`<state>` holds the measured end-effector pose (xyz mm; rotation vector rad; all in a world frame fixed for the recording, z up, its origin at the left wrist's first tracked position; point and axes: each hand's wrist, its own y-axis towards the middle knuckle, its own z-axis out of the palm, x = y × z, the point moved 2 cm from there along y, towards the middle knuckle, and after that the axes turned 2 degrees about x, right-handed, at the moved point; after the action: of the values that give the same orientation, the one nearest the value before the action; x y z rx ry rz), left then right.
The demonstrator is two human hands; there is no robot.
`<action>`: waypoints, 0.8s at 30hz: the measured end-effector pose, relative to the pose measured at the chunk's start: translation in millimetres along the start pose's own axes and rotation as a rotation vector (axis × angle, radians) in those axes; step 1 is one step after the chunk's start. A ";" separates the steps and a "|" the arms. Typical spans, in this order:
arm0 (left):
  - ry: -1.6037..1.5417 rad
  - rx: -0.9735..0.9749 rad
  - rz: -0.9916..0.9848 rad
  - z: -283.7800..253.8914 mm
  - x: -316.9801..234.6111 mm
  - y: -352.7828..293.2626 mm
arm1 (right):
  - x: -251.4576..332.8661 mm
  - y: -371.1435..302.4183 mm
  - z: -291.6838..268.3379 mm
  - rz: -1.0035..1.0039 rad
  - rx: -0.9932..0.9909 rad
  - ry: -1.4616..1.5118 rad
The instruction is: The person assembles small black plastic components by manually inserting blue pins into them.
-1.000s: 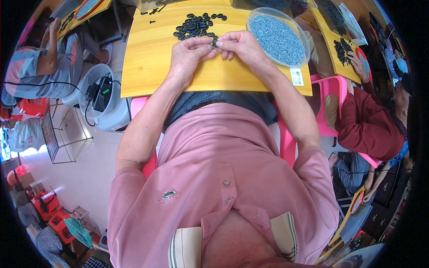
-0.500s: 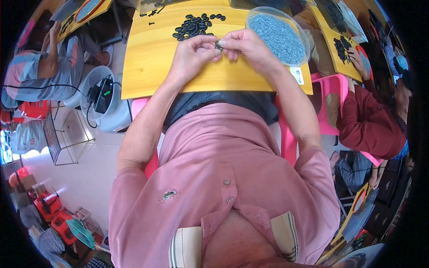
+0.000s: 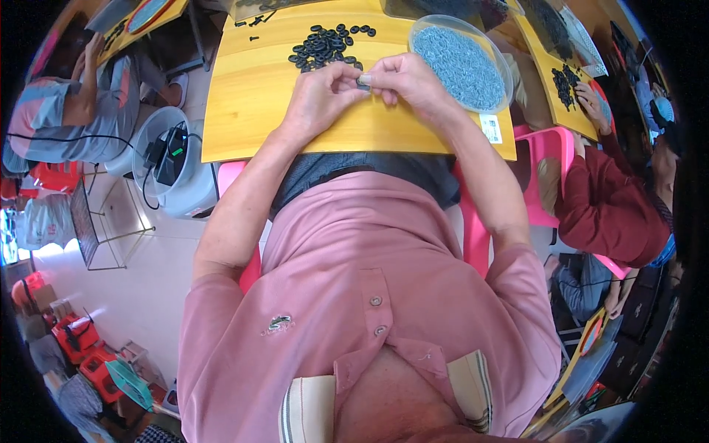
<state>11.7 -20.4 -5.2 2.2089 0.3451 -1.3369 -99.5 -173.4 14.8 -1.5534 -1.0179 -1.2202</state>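
Small dark ring-shaped part (image 3: pixel 362 83): upper centre of the frame, pinched between the fingertips of both hands, just above the yellow tabletop (image 3: pixel 251 111); detail too small to tell.
Left hand (image 3: pixel 319 96): fingers curled narrow, thumb and forefinger closed on the part from the left.
Right hand (image 3: pixel 408 81): fingers likewise drawn in, tips closed on the same part from the right; the two hands touch at the fingertips.
Pile of black rings (image 3: pixel 323 46): loose on the tabletop, just above the left hand.
Clear round bowl (image 3: pixel 504 72): upper right, near the right hand, filled with small grey pieces.
White bucket (image 3: pixel 177 196): left of the table, on the floor, holding a dark device and cable.
Seated person in a dark red top (image 3: pixel 605 207): right edge; a second seated person (image 3: pixel 66 118): upper left.
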 end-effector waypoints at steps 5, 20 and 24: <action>0.056 0.027 0.097 -0.9 3.8 1.1 | -1.8 1.0 3.9 -0.006 -0.030 0.004; 0.206 -0.005 0.097 -2.9 -8.6 0.2 | -1.2 -1.5 -0.9 0.025 0.000 0.019; 0.195 -0.020 0.145 -2.8 -0.6 1.6 | -1.0 0.8 -4.3 0.004 0.040 0.043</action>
<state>14.2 -20.1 -3.1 2.3059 0.2620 -1.0416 -100.0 -177.8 14.2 -1.4912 -1.0047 -1.2181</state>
